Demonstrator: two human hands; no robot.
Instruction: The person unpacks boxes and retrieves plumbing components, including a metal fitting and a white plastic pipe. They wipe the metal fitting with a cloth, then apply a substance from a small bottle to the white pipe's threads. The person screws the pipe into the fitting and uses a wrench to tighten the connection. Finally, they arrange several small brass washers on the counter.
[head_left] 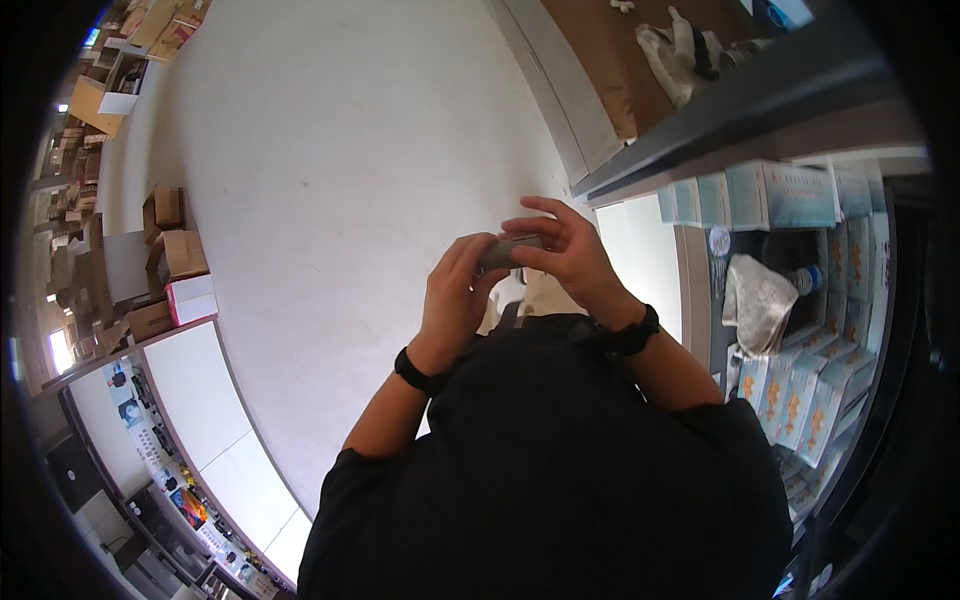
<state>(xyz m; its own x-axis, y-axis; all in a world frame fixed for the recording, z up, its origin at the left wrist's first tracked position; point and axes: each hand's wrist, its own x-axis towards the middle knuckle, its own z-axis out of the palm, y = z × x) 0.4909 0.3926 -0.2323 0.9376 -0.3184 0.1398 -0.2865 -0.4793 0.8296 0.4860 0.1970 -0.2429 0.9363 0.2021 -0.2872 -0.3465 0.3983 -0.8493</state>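
Note:
In front of my body, both my hands meet on a small grey-brown object (pixel 511 250) with a rounded shape; its exact kind is not clear. My left hand (pixel 456 280) wraps its fingers and thumb round the left end. On the right end, my right hand (pixel 575 252) has its thumb pressed against the near side and lower fingers bent over the top. The index finger of that hand sticks out, raised off the object. A black band (pixel 640 330) circles my right wrist, and another dark band (pixel 418 372) my left.
Shelves on the right hold rows of light-blue boxes (pixel 795 195) and a whitish cloth (pixel 757 300). Gloves (pixel 680 55) lie on a brown surface at the upper right. Cardboard boxes (pixel 185 253) stand along the left, above white cabinets (pixel 195 375). Pale floor (pixel 340 130) stretches ahead.

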